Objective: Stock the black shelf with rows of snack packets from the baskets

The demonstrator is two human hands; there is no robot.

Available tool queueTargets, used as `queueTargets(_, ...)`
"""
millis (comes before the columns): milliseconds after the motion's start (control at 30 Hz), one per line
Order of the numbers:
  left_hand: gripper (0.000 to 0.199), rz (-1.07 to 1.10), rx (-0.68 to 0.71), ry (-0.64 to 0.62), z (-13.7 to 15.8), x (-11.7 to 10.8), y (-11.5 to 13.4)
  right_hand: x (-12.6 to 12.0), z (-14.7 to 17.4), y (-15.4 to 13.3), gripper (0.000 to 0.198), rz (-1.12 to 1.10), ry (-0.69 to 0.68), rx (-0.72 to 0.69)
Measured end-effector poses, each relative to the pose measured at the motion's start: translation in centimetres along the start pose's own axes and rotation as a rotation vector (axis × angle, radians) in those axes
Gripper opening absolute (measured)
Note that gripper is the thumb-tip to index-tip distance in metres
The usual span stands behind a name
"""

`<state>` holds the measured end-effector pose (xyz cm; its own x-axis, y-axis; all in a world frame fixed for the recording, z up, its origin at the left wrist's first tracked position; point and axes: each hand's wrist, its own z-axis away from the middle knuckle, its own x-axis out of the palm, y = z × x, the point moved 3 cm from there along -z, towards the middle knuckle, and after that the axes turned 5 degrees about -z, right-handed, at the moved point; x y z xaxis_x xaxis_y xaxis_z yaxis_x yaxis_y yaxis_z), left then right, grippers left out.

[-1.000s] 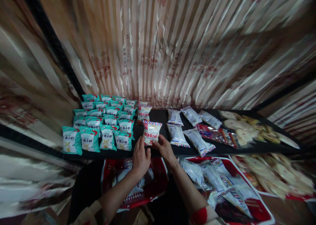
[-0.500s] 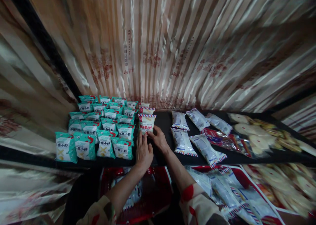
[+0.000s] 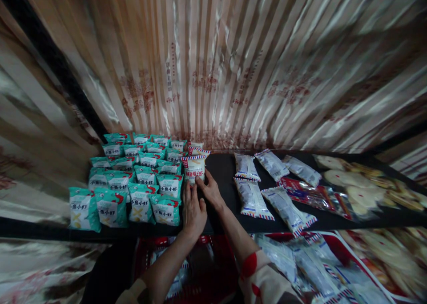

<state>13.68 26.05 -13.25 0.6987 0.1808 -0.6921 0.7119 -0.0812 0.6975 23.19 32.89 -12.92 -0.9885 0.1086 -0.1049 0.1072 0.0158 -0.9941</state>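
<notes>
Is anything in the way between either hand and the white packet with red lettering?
Nothing visible: the left hand and right hand both reach the lower part of the white packet directly. Another striped-edge packet stands behind it, and teal packets stand to its left, neither between hands and packet.

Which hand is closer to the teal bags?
Left. The left hand is just right of the teal bags; the right hand is farther right.

Plastic packet [image 3: 193,165], matt shelf [image 3: 224,173]
</notes>
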Motion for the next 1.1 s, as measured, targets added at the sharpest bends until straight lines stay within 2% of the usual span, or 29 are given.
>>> queueTargets(167,0.052,0.011,0.047,0.059,-0.1,0.2,-0.1,0.0,-0.8,-0.7,0.071,-0.120,0.023,-0.020)
queueTargets(367,0.053,0.008,0.046,0.090,-0.4,0.2,-0.2,0.2,-3.2,-2.3,0.045,-0.141,-0.040,0.022)
queueTargets(467,0.052,0.009,0.057,0.091,-0.4,0.4,-0.3,-0.2,-4.2,-2.4,0.038,-0.123,-0.069,0.036)
queueTargets(567,0.051,0.017,0.058,0.078,-0.3,0.6,-0.5,-0.5,-4.5,-2.1,0.038,-0.122,-0.099,0.034)
queueTargets(667,0.051,0.034,0.060,0.077,-0.2,0.6,-0.5,-0.8,-3.9,-1.5,0.045,-0.137,-0.054,0.016)
queueTargets(767,0.052,0.048,0.073,0.073,0.1,0.2,-0.2,-0.9,-2.6,-1.0,0.058,-0.123,0.062,-0.010)
queueTargets(867,0.048,0.034,0.083,0.053,0.9,-0.6,0.4,-1.0,-0.4,-0.8,0.061,-0.092,0.182,-0.035)
queueTargets(967,0.041,0.026,0.148,0.031,2.7,-1.4,0.7,-1.3,3.0,-0.9,0.053,-0.084,0.283,-0.089)
queueTargets(1100,0.036,0.079,0.282,-0.019,7.2,-2.4,0.0,-1.3,9.4,-0.8,0.038,-0.060,0.373,-0.160)
